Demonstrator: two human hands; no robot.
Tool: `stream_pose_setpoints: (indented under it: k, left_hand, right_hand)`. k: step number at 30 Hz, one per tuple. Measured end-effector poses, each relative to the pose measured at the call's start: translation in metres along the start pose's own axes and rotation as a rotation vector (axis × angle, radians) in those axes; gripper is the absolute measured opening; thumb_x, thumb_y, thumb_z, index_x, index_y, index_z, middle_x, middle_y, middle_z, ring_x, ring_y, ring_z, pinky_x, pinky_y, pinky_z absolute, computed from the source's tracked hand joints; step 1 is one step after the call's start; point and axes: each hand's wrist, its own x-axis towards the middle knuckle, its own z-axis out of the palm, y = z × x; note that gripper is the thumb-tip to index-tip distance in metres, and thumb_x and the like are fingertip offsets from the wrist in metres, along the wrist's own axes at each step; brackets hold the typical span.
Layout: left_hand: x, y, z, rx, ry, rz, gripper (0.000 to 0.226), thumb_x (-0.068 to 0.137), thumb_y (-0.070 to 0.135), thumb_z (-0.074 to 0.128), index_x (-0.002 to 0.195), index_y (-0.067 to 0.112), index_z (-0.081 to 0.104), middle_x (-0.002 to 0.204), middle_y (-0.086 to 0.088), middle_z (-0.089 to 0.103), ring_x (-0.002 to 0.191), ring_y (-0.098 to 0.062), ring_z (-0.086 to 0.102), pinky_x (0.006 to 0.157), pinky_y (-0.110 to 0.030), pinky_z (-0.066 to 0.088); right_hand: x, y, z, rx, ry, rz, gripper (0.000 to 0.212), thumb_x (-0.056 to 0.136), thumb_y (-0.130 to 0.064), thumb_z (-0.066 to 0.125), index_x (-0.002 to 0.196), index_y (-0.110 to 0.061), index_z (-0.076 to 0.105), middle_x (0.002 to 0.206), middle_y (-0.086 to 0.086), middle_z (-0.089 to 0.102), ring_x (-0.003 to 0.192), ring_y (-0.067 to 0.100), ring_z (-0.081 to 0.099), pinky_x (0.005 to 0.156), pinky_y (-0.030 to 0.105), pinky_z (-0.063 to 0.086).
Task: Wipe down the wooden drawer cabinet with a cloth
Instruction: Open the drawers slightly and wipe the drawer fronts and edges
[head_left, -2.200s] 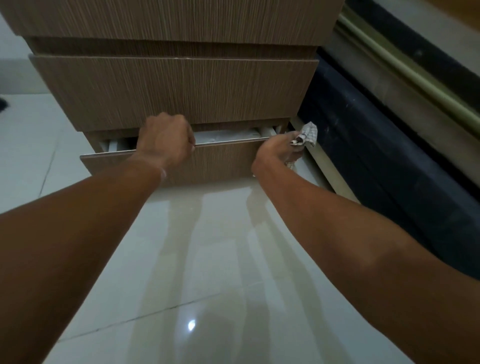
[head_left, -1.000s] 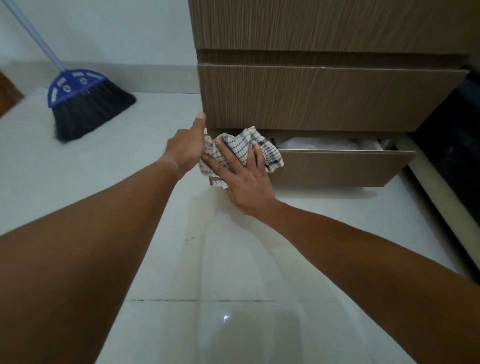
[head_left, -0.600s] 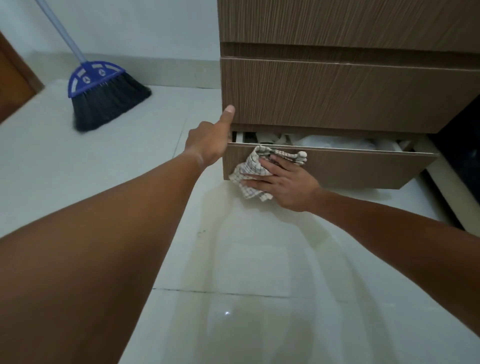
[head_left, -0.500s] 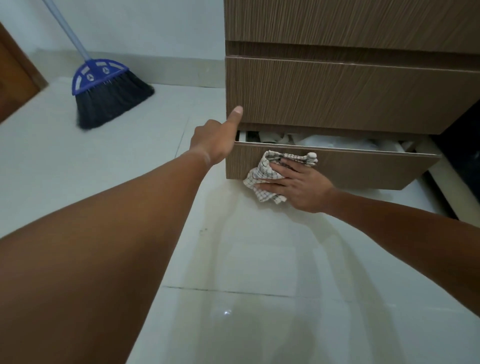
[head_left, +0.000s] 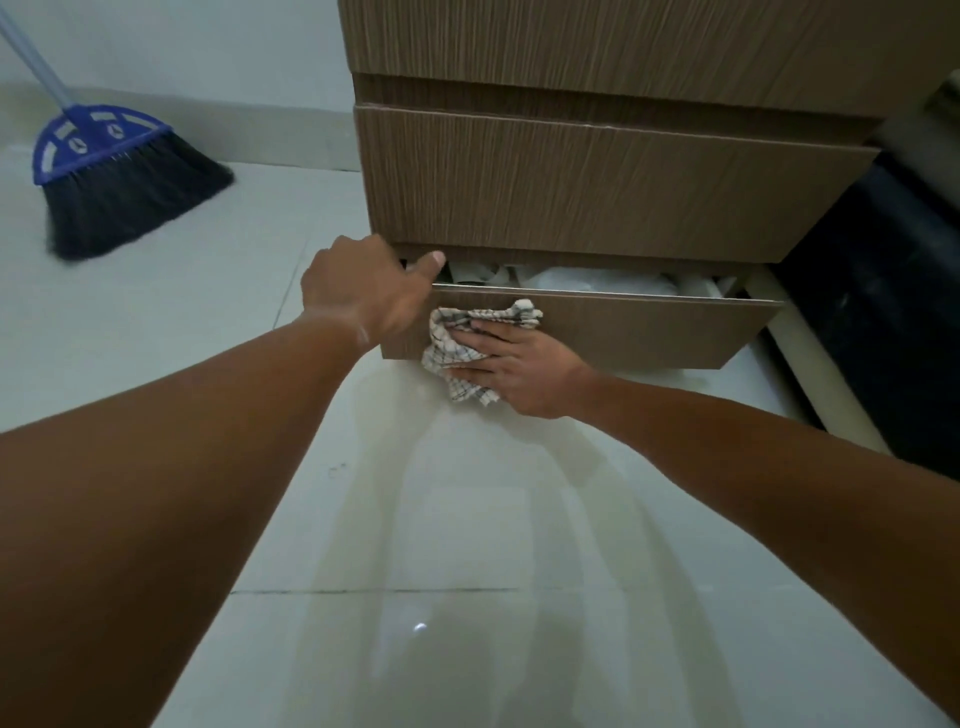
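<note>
Cloth (head_left: 470, 343) flat on drawer front (head_left: 623, 332), right hand (head_left: 519, 369) pressing

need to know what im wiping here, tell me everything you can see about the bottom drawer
The bottom drawer has a flat, handle-less front in brown wood-grain laminate. It stands pulled partly open below a shut drawer, with pale, unclear contents showing over its top edge. The right hand presses a checked cloth flat against the front near its left end. The left hand is at the drawer's top left corner, thumb over the edge.

A glossy pale tiled floor (head_left: 467, 545) carries everything. The wooden drawer cabinet (head_left: 597, 182) stands on it. A blue-headed broom (head_left: 114, 176) rests its bristles on the tiles, well left of that cabinet.
</note>
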Motion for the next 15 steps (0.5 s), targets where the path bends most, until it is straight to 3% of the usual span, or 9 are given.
stream_pose_setpoints:
  k: [4,7,10,13,15]
  left_hand:
    - [-0.012,0.03,-0.003,0.306,0.035,0.118,0.048,0.097,0.055,0.046,0.086,0.012,0.065,0.079,-0.01,0.059,0.073,-0.03,0.054,0.072,-0.036,0.045]
    - [-0.019,0.062,-0.001,0.388,0.009,0.215,0.033,0.098,0.038,0.053,0.098,0.009,0.069,0.085,-0.014,0.061,0.079,-0.033,0.059,0.07,-0.036,0.041]
    - [-0.02,0.095,0.006,0.341,-0.06,0.303,0.028,0.097,0.025,0.058,0.111,0.003,0.068,0.105,-0.02,0.067,0.102,-0.04,0.065,0.077,-0.042,0.049]
    - [-0.015,0.117,0.01,0.36,-0.098,0.309,0.025,0.097,0.016,0.057,0.114,0.001,0.068,0.11,-0.022,0.068,0.106,-0.041,0.065,0.08,-0.043,0.051]
    - [-0.012,0.122,0.01,0.384,-0.119,0.305,0.027,0.097,0.015,0.055,0.115,0.0,0.068,0.113,-0.022,0.067,0.108,-0.041,0.064,0.081,-0.042,0.051]
  right_hand:
    - [-0.082,0.015,0.028,0.059,-0.082,0.016,0.061,0.078,-0.025,0.069,0.137,-0.013,0.06,0.144,0.009,0.058,0.149,0.027,0.035,0.126,0.044,0.002]
    - [-0.144,0.027,0.04,0.094,-0.169,0.087,0.062,0.076,-0.026,0.074,0.134,-0.01,0.062,0.14,0.013,0.06,0.146,0.03,0.038,0.124,0.047,0.006]
    - [-0.198,0.034,0.052,0.084,-0.295,0.227,0.062,0.086,-0.034,0.061,0.145,-0.016,0.053,0.149,0.008,0.053,0.152,0.03,0.024,0.125,0.053,0.008]
    - [-0.231,0.041,0.056,0.044,-0.482,0.279,0.064,0.099,-0.038,0.036,0.159,-0.02,0.024,0.165,0.002,0.026,0.156,0.03,-0.005,0.124,0.055,-0.006]
    - [-0.238,0.038,0.051,0.072,-0.463,0.351,0.063,0.1,-0.036,0.034,0.159,-0.019,0.023,0.166,0.002,0.023,0.155,0.03,-0.01,0.124,0.054,-0.008]
